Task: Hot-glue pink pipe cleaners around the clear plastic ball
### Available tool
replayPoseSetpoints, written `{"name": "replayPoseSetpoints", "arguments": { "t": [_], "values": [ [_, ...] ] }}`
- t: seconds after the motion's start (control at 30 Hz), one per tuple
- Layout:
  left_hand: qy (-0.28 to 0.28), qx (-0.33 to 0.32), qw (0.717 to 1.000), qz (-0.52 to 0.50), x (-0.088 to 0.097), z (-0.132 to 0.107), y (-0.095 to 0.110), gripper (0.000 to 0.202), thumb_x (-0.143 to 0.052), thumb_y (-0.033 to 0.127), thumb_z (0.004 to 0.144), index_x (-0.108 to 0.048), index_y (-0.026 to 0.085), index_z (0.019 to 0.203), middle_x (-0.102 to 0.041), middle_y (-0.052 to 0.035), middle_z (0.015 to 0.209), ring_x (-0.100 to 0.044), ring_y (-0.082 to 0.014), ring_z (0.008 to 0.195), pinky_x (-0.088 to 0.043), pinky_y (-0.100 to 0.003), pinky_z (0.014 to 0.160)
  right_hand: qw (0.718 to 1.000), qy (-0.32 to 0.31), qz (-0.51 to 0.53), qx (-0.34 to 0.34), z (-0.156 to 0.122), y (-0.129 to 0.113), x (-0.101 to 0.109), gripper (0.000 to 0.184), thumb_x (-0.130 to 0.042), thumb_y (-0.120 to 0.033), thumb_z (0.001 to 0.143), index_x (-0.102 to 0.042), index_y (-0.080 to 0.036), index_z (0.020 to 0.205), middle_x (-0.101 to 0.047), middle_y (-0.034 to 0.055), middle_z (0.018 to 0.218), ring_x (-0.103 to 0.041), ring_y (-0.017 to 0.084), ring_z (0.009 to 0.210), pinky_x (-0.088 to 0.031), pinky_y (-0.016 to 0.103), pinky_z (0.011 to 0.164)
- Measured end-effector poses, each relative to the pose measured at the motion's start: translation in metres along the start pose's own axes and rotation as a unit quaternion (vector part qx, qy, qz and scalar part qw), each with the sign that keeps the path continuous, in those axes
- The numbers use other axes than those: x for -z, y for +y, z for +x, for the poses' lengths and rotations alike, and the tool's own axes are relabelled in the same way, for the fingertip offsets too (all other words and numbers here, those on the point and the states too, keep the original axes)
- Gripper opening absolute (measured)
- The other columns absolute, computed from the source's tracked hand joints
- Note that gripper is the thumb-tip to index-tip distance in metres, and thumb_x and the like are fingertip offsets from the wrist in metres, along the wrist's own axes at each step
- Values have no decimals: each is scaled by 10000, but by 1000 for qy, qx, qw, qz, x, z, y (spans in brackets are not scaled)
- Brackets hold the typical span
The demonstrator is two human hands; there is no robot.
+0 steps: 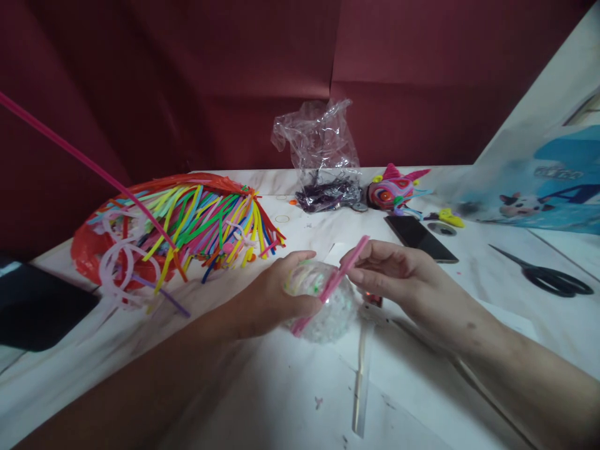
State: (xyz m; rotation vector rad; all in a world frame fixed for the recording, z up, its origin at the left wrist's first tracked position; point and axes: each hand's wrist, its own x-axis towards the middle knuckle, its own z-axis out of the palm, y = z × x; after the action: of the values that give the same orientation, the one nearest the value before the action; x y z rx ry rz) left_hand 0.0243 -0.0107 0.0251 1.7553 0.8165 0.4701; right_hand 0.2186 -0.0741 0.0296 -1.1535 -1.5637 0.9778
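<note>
My left hand is closed round the side of a whitish, see-through ball with green and yellow flecks. Across the front of the ball slants a pink pipe cleaner, with my left thumb against it. Its upper end sits between the thumb and fingers of my right hand, which is pinched shut on it. Part of the ball is hidden behind my left fingers. Beneath my right hand, a small dark reddish object shows only in part.
Many coloured pipe cleaners lie in a red plastic bag at left. A clear bag, a decorated pink ball, a phone and black scissors are behind and right. A glue stick lies in front.
</note>
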Motion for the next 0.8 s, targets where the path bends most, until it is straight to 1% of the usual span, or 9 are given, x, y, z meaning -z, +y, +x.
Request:
{"name": "replayPoseSetpoints", "arguments": {
  "t": [0.07,0.13,0.23,0.3,0.4,0.5,0.63,0.73,0.8],
  "values": [
    [-2,-10,1000,-8,0,1,-5,638,-687,269,655,-435,155,1230,-564,-55,1089,-520,-231,1012,-416,-320,843,1000,-6,-28,-12,1,3,6,291,-569,-419,851,-544,-130,847,-546,40,766,-482,128,600,-421,203,510],
    [-19,-17,999,-33,1,2,-9,594,-685,264,646,-458,161,1185,-578,-35,1014,-539,-215,938,-433,-301,774,997,-9,-79,-16,1,7,14,317,-532,-453,847,-534,-136,866,-559,51,783,-517,151,612,-456,231,521],
    [-37,-17,997,-64,5,1,-15,600,-689,259,630,-442,181,1172,-566,-10,958,-535,-191,869,-426,-275,703,978,-11,-210,-7,-5,16,30,348,-523,-472,833,-578,-145,937,-590,78,911,-570,222,804,-496,305,677],
    [-44,-11,997,-68,9,0,-18,612,-683,260,637,-423,190,1186,-558,-8,968,-527,-191,876,-417,-274,707,951,-21,-309,-2,-14,24,39,353,-512,-462,838,-604,-168,1010,-590,77,992,-572,252,880,-486,354,756],
    [-52,-6,995,-86,14,-2,-23,623,-667,262,648,-395,193,1204,-555,-13,996,-524,-202,903,-414,-279,722,900,-32,-435,4,-32,40,47,408,-432,-472,860,-584,-211,1134,-578,90,1053,-583,329,864,-500,476,683],
    [-55,-4,993,-103,16,-3,-26,647,-667,279,637,-385,190,1212,-557,-13,980,-525,-209,908,-416,-284,732,855,-23,-518,13,-44,59,50,512,-403,-492,835,-547,-175,1210,-569,154,1039,-575,411,818,-468,612,602],
    [-41,-11,994,-103,16,-3,-29,692,-694,285,619,-386,175,1229,-551,-13,962,-519,-198,891,-410,-293,752,829,-42,-556,36,-46,81,49,515,-410,-403,803,-511,-148,1238,-571,173,1033,-601,381,782,-520,529,531],
    [-41,-5,993,-106,16,-4,-29,701,-694,287,624,-377,181,1240,-552,-12,951,-526,-206,891,-415,-303,747,834,-49,-546,66,-42,89,51,514,-381,-327,797,-440,-181,1287,-551,137,1125,-601,330,878,-547,462,632],
    [-39,-1,994,-106,17,-6,-29,705,-699,291,620,-380,186,1239,-555,-20,977,-527,-220,919,-416,-317,767,845,-39,-529,72,-42,87,55,555,-368,-316,833,-316,-211,1375,-580,105,1082,-612,285,871,-551,405,668]
  ]
}}
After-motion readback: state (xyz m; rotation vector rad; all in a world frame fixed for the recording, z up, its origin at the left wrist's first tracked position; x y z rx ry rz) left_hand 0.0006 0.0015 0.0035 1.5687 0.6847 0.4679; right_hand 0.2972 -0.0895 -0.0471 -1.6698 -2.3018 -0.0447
